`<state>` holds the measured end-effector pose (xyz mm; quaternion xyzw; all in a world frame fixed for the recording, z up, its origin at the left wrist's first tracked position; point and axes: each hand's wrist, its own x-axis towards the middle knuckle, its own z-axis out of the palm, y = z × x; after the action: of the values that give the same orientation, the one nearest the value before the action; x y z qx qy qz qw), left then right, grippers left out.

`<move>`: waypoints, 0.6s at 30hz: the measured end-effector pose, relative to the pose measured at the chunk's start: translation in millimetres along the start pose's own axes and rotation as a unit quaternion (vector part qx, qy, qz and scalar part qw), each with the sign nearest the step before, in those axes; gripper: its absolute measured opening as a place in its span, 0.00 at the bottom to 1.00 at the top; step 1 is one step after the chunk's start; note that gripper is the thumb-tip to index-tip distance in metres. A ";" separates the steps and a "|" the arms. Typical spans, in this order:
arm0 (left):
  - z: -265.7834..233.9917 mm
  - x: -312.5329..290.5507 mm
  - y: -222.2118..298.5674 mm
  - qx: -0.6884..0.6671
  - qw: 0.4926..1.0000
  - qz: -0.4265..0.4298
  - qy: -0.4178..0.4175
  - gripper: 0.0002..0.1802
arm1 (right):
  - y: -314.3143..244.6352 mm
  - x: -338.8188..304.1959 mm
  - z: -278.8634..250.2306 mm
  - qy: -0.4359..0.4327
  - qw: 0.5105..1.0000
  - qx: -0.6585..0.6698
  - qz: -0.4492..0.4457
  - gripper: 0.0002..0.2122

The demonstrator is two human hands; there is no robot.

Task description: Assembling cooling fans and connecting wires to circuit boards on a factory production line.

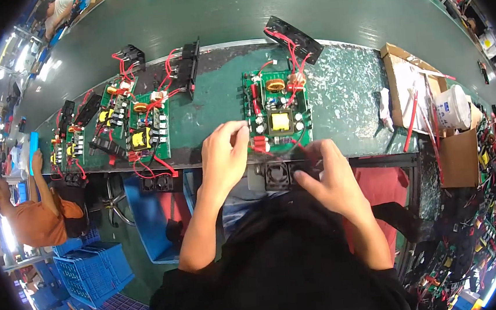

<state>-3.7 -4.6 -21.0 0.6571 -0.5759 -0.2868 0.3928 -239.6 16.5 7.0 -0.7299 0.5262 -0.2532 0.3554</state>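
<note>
A green circuit board [287, 100] lies in front of me, with copper coils, a yellow transformer [281, 122] and red wires. Its wires run to a black panel [293, 38] at the far edge of the bench. My left hand [225, 152] is closed, thumb and forefinger pinched at the board's left edge. Below the near edge hangs a black cooling fan [277, 175]. My right hand [332, 178] curls round the fan's right side, thumb on its dark housing; its other fingertips are partly hidden and slightly blurred.
More wired boards [144, 128] stand along the bench to the left. On the right are a cardboard box [458, 159], a white tub [453, 108] and a red stick [411, 122]. Blue crates [97, 274] sit on the floor; a person in orange [35, 221] works at far left.
</note>
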 end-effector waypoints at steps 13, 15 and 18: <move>-15.3 -11.3 2.3 -0.192 0.960 -0.180 -0.096 0.11 | 39.1 56.4 -37.3 -0.059 0.885 0.360 0.289 0.07; -18.8 -11.6 0.7 -0.158 0.962 -0.185 -0.121 0.11 | 42.9 58.5 -35.7 -0.068 0.882 0.370 0.283 0.07; -17.2 -7.3 1.2 -0.154 0.961 -0.186 -0.134 0.09 | 40.3 61.2 -35.4 -0.072 0.896 0.329 0.289 0.07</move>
<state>8.6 5.7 -11.4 0.6394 -0.4400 -0.5256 0.3483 -270.2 -58.3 -3.0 -0.4037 0.5733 -0.2443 0.6698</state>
